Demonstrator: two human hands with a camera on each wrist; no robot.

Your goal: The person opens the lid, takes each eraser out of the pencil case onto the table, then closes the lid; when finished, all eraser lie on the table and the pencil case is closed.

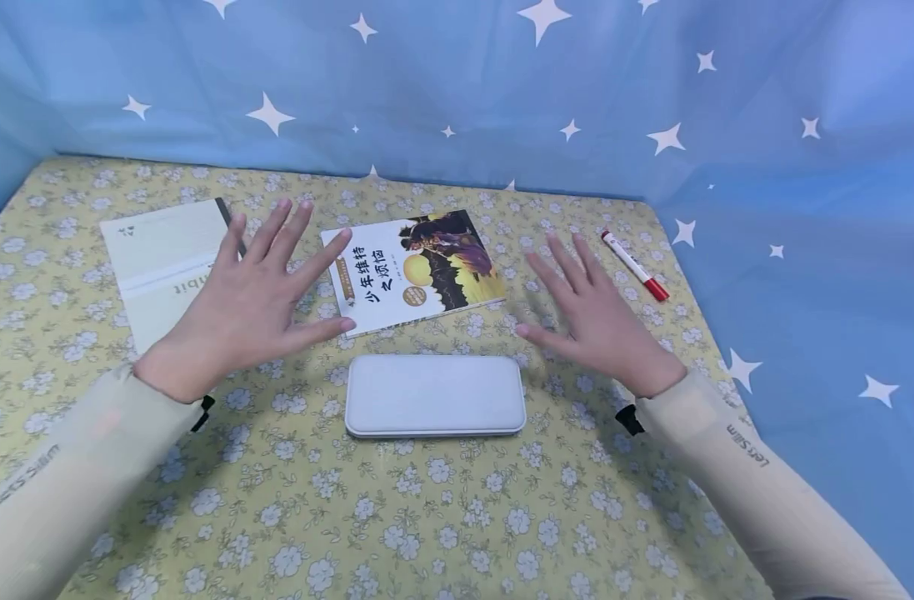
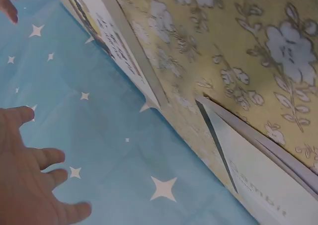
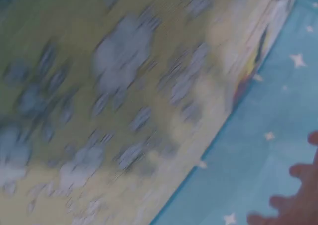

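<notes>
Fingers spread, my left hand (image 1: 250,304) hovers above the table between a pale notebook (image 1: 164,250) and a book with an illustrated cover (image 1: 427,271). Part of the notebook is hidden behind that hand. My right hand (image 1: 599,321) is held out over the table on the other side, its fingers apart and holding nothing. Nearest to it lies a white marker with a red cap (image 1: 635,265). A closed white case with rounded corners (image 1: 436,395) lies flat between the two forearms. In the right wrist view the picture is blurred.
A yellow cloth with white flowers (image 1: 412,517) covers the table. Behind it and along the right side hangs a blue curtain with white stars (image 1: 457,83), meeting the table's edges.
</notes>
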